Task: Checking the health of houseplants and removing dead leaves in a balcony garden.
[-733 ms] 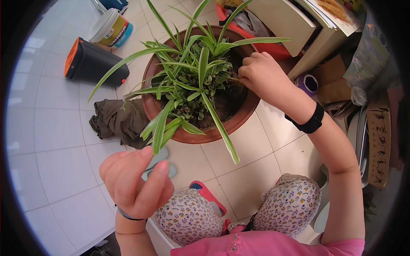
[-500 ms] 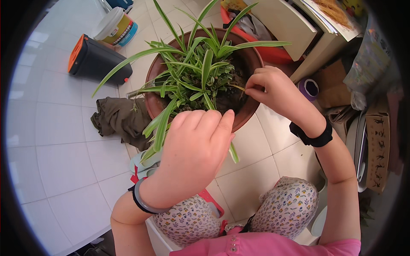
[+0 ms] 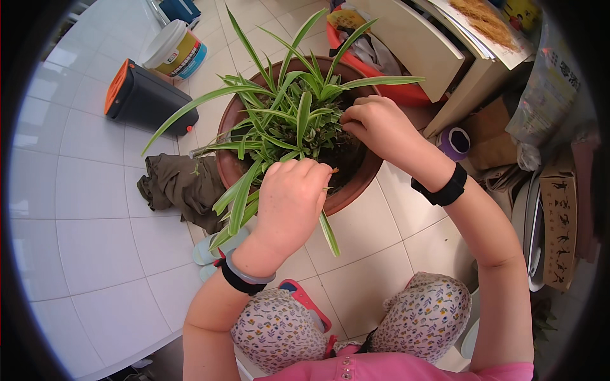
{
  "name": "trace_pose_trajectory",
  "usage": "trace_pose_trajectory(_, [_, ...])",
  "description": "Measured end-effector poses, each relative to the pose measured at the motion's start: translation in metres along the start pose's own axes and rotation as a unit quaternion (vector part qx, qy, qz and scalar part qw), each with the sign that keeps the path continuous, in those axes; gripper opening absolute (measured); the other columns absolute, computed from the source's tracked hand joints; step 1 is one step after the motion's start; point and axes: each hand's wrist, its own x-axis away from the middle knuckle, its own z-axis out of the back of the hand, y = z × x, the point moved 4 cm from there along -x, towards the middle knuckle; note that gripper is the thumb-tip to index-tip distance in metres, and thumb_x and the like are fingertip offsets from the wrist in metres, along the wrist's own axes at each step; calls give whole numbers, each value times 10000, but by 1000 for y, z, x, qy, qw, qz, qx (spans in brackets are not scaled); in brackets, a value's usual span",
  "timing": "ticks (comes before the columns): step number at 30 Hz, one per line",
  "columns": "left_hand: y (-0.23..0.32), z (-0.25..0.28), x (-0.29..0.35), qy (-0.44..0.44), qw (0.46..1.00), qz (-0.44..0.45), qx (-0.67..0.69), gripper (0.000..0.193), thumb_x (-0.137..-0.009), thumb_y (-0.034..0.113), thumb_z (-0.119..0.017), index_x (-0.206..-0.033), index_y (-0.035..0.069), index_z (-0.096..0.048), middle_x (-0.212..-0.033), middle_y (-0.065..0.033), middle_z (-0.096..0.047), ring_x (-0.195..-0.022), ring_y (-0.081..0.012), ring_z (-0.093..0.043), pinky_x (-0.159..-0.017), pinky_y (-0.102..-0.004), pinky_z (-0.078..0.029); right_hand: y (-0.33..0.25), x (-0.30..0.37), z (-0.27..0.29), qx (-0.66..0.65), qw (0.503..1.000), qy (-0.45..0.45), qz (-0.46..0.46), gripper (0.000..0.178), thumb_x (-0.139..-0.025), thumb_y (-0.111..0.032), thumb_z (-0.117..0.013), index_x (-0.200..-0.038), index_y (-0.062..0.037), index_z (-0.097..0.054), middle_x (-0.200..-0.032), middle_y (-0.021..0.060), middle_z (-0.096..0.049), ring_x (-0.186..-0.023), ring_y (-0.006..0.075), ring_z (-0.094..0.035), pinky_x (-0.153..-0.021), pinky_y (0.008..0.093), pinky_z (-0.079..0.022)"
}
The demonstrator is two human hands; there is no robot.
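A potted spider plant (image 3: 305, 114) with long green, pale-edged leaves grows in a wide reddish-brown pot (image 3: 363, 181), dark soil showing at its right side. At the near side of the foliage, my left hand (image 3: 289, 197) is closed with its back turned up, so whatever its fingers grip is hidden. A small orange-brown bit (image 3: 335, 170) shows beside its fingertips. My right hand (image 3: 378, 124) reaches over the pot's right rim, thumb and fingers pinched together against the inner leaves; what lies between them cannot be made out.
Left of the pot are a crumpled dark olive cloth (image 3: 181, 187), a black bin with an orange lid (image 3: 149, 98) and a white-lidded bucket (image 3: 175, 51). A red basin (image 3: 406, 86) and an open drawer (image 3: 419, 44) stand behind right. Light blue slippers (image 3: 206, 251) lie below.
My right hand has moved left, deeper into the plant; the yellowish leaf earlier at its fingertips no longer shows. My left hand has shifted slightly left, its fingers more curled.
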Motion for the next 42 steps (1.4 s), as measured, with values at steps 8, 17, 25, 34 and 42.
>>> trace_pose_trajectory(8, [-4,2,4,-11,999,22,31,103,-732,36,-632,-829,44,-597,-805,-70,-601,-787,-256,-570,-714,-361,-414,12,-17,-32,59,995,-70,-34,141,-687,-111,-680,-791,-17,-675,-768,138,-626,-807,315,-596,-743,418,-471])
trace_pose_trajectory(17, [-7,0,6,-10,998,27,50,123,-705,22,-631,-816,42,-583,-808,-71,-596,-784,-258,-566,-705,-361,-407,20,-12,-31,45,999,-14,-7,119,-647,-129,-687,-704,-29,-655,-703,160,-619,-724,344,-608,-675,439,-483])
trace_pose_trajectory(25, [-3,-2,4,-12,999,9,32,119,-714,29,-639,-812,48,-573,-803,-69,-595,-784,-259,-566,-698,-362,-403,18,-21,-34,52,997,-48,-9,146,-674,-135,-693,-748,-18,-645,-768,134,-626,-817,322,-590,-736,416,-464])
trace_pose_trajectory(34, [0,0,3,-12,999,25,41,131,-728,36,-650,-843,37,-587,-917,-91,-614,-845,-275,-576,-760,-374,-428,11,-3,-18,42,995,-79,-42,114,-675,-96,-650,-760,-20,-640,-760,147,-622,-726,324,-595,-658,419,-472])
trace_pose_trajectory(42, [0,-9,6,-6,997,5,80,138,-740,-7,-635,-865,11,-580,-1003,-127,-609,-886,-306,-583,-773,-386,-471,-23,29,-2,-337,902,-177,-202,122,-807,-102,-668,-811,3,-607,-704,12,-597,-675,61,-522,-612,231,-443])
